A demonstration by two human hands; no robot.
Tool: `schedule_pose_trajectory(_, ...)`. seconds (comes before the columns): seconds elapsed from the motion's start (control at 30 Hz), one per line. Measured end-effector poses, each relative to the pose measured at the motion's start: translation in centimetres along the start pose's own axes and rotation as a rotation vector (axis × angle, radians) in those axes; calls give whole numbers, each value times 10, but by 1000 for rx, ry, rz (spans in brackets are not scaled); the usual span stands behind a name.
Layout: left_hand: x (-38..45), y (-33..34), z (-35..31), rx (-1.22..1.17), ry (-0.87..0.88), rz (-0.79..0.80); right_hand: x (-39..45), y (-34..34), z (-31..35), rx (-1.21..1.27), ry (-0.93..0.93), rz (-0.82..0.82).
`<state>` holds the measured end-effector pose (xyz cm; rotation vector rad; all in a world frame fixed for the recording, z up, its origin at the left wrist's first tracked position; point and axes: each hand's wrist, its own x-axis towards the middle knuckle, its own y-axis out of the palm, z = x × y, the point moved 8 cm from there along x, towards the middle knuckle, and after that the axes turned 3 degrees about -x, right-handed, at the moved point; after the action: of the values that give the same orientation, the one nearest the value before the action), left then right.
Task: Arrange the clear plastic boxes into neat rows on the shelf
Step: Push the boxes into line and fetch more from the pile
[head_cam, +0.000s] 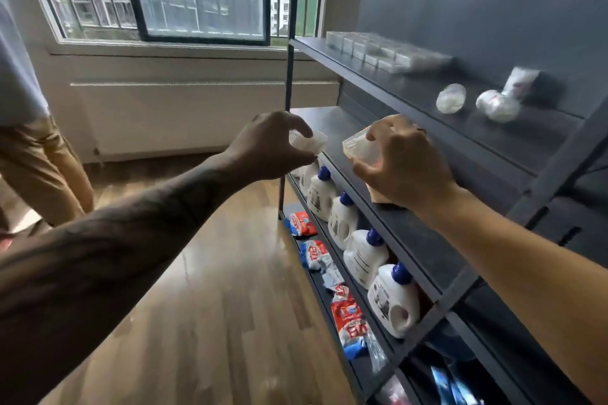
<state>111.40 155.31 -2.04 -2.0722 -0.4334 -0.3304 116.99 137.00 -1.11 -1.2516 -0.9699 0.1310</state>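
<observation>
My left hand (268, 145) is pinching one clear plastic box (309, 143); my right hand (399, 163) is gripping another box (358, 146) by its edges. Likely light, thin-walled, slippery. Rowed boxes (378, 49) are sitting beyond, on the shelf (411, 89).

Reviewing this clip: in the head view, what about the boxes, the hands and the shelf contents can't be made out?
- Rows of clear boxes on the upper shelf: motion blur, count unreadable.
- Box in the right hand: fingers cover much of it.
- Item in the left hand: blurred, partly hidden by fingers; box or not, unclear.
- Three wrapped items: blurred, contents unknown.
- White bottles: labels too small.
</observation>
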Motion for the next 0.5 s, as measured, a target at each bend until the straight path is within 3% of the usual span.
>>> schedule_pose_trajectory(0.27, 70, 9, 77, 59, -93, -35, 116, 86, -5, 99, -48, -20)
schedule_pose_trajectory(0.5, 202, 29, 104, 96, -75, -19, 231, 120, -62, 167, 62, -72)
